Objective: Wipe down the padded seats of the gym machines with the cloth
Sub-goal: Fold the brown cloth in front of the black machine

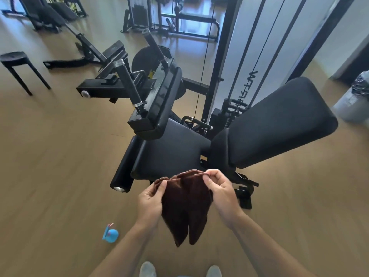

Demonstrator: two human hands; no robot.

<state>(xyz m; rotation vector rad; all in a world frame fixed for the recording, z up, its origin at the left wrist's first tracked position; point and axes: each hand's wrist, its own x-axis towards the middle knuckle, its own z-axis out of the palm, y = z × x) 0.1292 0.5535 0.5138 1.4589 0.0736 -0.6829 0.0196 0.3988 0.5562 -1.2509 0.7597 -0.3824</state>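
Note:
A dark brown cloth (185, 206) hangs in front of me, held up by its top edge. My left hand (150, 200) pinches the cloth's left corner and my right hand (221, 194) pinches the right corner. Just beyond the cloth is a black gym machine with a padded seat (171, 154). Its long padded backrest (279, 120) tilts away to the right. A padded chest or arm pad (163, 100) with two black handles stands over the seat's far side. A round roller pad (123, 166) lies along the seat's left edge. The cloth is above the seat's near edge, not touching it.
A blue spray bottle (110, 233) lies on the wooden floor at lower left. A black stool (16, 64) stands far left. Other black machines fill the back. A grey bin with a black liner (353, 100) is at right. My two shoes show at the bottom edge.

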